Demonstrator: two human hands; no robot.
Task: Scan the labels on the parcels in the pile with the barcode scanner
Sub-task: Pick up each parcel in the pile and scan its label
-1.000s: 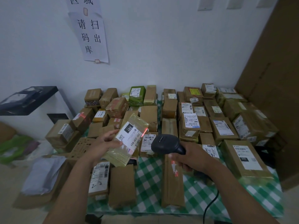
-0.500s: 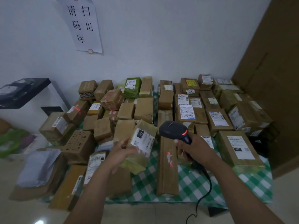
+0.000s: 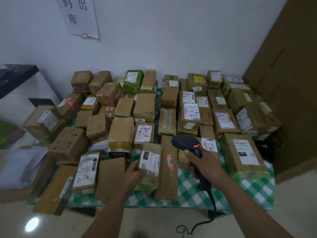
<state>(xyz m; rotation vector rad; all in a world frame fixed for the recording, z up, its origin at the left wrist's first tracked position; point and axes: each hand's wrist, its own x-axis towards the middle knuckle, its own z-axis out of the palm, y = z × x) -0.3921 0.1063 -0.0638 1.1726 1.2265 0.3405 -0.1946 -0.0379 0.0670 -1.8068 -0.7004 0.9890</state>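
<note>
At a worktop (image 3: pixel 248 189) spread with a green checked cloth (image 3: pixel 190 193) and heaped with a pile (image 3: pixel 144 107) of brown parcels, we see a person partway through a round of scanning. The left hand (image 3: pixel 134 172) grips a small parcel (image 3: pixel 149 182) by its left edge, fingers curled round it. Its white label (image 3: pixel 151 162), marked 231, faces up. The parcel sits at the near edge of the pile, touching a long brown parcel (image 3: pixel 169 177) on its right. We cannot tell whether it rests on the cloth or hangs just above it. The right hand (image 3: pixel 205 164) is wrapped tight round the handle of the black barcode scanner (image 3: pixel 186 142), which is held just right of the parcel with its head pointing out over the pile. Its cable (image 3: pixel 195 226) trails down to the floor. No red line shows on the label, so we judge this parcel to be the one in hand, between aim and release. The next move, as we read it, calls for tipping the scanner's nose down and left until it faces the label squarely, or else for laying the parcel flat and reaching for one whose label shows
</note>
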